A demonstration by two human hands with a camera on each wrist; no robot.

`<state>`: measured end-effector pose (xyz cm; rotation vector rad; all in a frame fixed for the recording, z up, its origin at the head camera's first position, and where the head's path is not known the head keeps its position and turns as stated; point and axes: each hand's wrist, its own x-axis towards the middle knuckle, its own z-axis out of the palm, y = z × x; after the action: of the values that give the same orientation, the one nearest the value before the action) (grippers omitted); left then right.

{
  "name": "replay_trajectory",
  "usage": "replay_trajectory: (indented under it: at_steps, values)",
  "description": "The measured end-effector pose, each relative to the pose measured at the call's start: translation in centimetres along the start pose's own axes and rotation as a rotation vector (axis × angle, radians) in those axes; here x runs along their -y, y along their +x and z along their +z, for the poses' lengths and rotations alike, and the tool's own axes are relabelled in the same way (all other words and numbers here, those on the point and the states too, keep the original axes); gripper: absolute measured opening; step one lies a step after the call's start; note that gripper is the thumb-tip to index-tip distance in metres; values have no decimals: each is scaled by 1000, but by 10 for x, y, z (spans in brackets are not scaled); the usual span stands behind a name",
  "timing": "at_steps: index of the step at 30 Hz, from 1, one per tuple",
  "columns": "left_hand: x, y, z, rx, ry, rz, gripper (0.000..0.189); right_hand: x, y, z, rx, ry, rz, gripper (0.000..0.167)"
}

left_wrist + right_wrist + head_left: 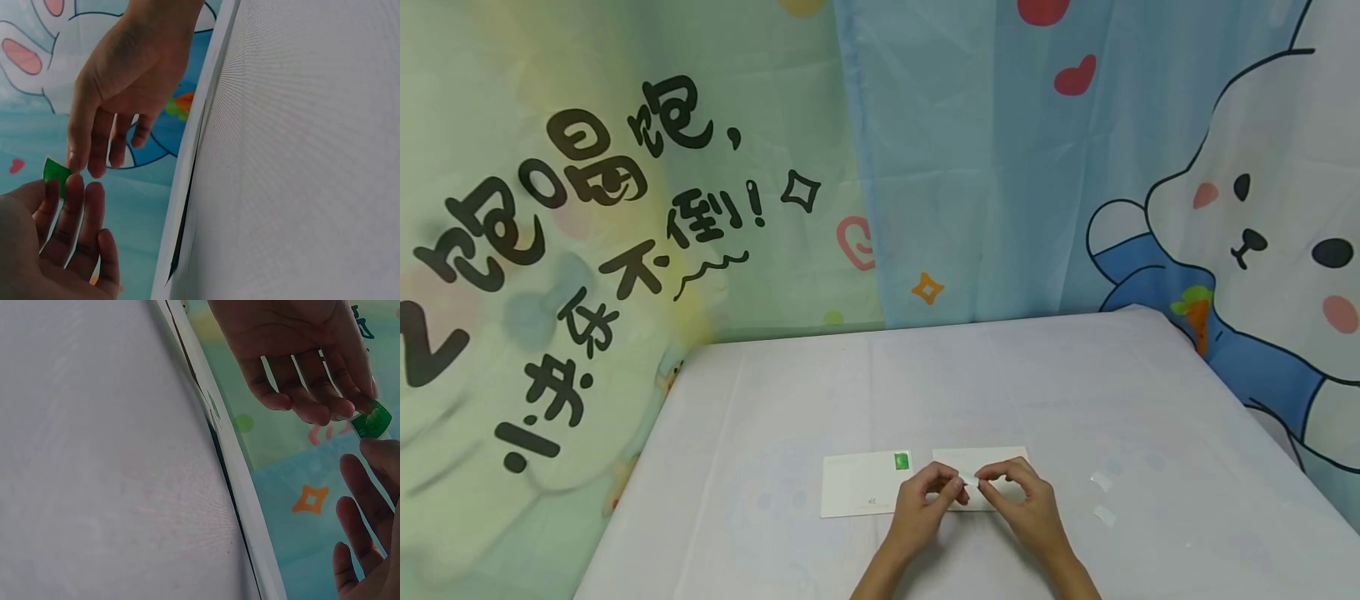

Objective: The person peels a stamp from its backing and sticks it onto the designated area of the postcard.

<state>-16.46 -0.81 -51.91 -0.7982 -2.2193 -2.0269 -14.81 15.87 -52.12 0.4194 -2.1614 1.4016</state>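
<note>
Between my hands is a small green stamp [56, 174], its pale back [969, 480] toward the head camera. My left hand [922, 507] pinches one edge between thumb and fingertip. The thumb and fingertip of my right hand [1028, 505] pinch the opposite edge. Both hands are over the lower part of a white envelope [981, 457], partly covering it. Left of it lies another white envelope [857, 483], with a green stamp [902, 461] in its upper right corner and a small mark near its bottom edge.
Two small whitish scraps [1102, 481] lie on the white tablecloth [805, 400], right of my right hand. Behind the table hangs a printed curtain [940, 167] with black lettering and a cartoon animal in blue.
</note>
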Motion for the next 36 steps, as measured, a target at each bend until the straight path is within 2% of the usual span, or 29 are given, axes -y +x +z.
replay_trajectory:
  at_steps: [3,6,10,14,18,22,26,28,31,36]
  values:
    - [0,0,0,-49,24,41,8,-13,-5,3,16,8,3,23]
    - [-1,0,0,-98,75,65,8,-23,-8,5,69,39,-2,25]
    - [-2,0,1,-172,164,97,5,-27,-10,6,155,116,-36,23]
    - [-3,1,1,-231,216,121,6,-25,-10,6,194,188,-35,20]
    - [-3,1,0,-239,200,81,6,-22,-10,6,213,217,-8,19]
    - [5,1,1,-254,184,60,4,-23,-10,4,222,236,37,18]
    - [6,0,0,-253,160,52,4,-25,-11,4,196,264,5,20]
    - [2,0,-1,-236,142,28,6,-26,-10,4,182,283,-25,21]
    - [3,0,-2,-217,121,-6,7,-24,-8,3,173,315,-41,21]
    - [24,1,0,-224,127,-48,6,-22,-6,1,171,326,-3,20]
